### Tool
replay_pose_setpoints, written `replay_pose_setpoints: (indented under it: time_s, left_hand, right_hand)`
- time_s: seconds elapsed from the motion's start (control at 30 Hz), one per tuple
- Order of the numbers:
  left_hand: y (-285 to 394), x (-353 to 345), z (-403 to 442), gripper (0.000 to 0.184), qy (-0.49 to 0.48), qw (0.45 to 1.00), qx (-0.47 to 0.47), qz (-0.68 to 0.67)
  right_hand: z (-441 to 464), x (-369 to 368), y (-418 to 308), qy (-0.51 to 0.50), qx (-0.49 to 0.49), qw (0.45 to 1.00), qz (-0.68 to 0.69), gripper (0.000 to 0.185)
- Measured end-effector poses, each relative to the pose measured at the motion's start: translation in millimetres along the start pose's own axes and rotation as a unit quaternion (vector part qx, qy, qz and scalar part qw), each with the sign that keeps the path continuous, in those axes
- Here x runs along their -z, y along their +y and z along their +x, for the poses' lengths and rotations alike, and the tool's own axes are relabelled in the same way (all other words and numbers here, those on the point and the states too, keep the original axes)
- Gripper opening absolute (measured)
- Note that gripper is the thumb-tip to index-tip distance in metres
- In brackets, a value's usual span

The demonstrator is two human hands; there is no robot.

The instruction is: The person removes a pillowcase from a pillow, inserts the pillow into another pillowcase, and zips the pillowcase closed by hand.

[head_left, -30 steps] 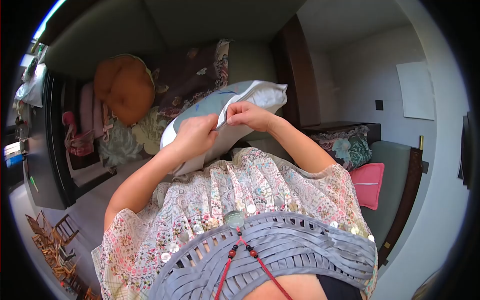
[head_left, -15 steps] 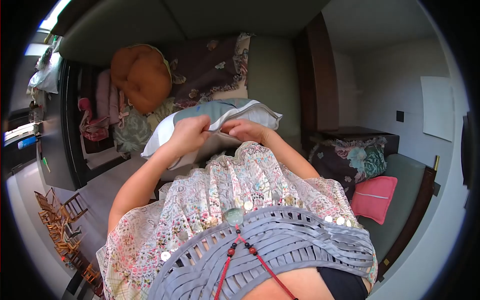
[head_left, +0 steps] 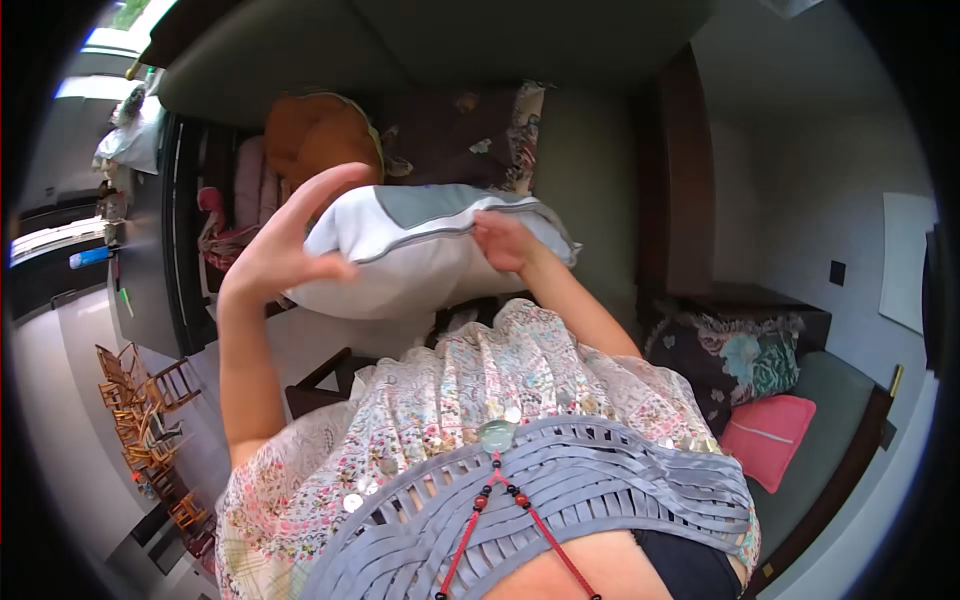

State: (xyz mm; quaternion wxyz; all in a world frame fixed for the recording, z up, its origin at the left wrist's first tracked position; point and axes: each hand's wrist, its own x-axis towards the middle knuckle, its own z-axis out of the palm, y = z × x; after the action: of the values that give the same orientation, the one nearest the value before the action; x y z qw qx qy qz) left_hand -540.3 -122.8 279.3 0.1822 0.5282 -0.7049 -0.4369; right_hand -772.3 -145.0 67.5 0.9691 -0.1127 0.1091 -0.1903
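Note:
A plump white and grey cushion (head_left: 400,270) stands in front of me, with a dark zip line running along its upper edge. My left hand (head_left: 285,245) is raised over the cushion's left end, thumb and fingers spread wide, holding nothing. At the right part of the zip edge, my right hand (head_left: 505,242) has its fingers curled against the cushion; the fingertips are slightly blurred. Part of the cushion's right end lies behind that hand.
Behind the cushion, an orange cushion (head_left: 315,140) and a dark floral cloth (head_left: 450,135) lie on a green sofa (head_left: 580,170). A pink cushion (head_left: 768,440) is at right. Wooden chairs (head_left: 150,430) stand at far left.
My left hand has let go of the cushion's edge and swung up and left, opening wide. The cushion's front has turned more into view. My right hand stays by the zip edge.

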Motion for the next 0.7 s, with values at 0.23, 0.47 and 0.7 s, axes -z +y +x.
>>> replay_pose_setpoints:
  time_s: [0.23, 0.47, 0.7]
  left_hand:
    - [-73, -24, -1, 0.05, 0.168, 0.98, -0.084, -0.066]
    - [-67, -25, 8, 0.046, 0.169, 0.946, 0.08, -0.265]
    - [-86, -64, 14, 0.042, 0.246, 0.948, 0.086, -0.181]
  right_hand:
    - [-1, -60, -51, 0.03, 0.078, 0.988, -0.133, 0.033]
    - [-13, -63, -46, 0.196, 0.081, 0.953, -0.215, 0.025]
    - [31, 8, 20, 0.281, 0.082, 0.842, -0.452, 0.032]
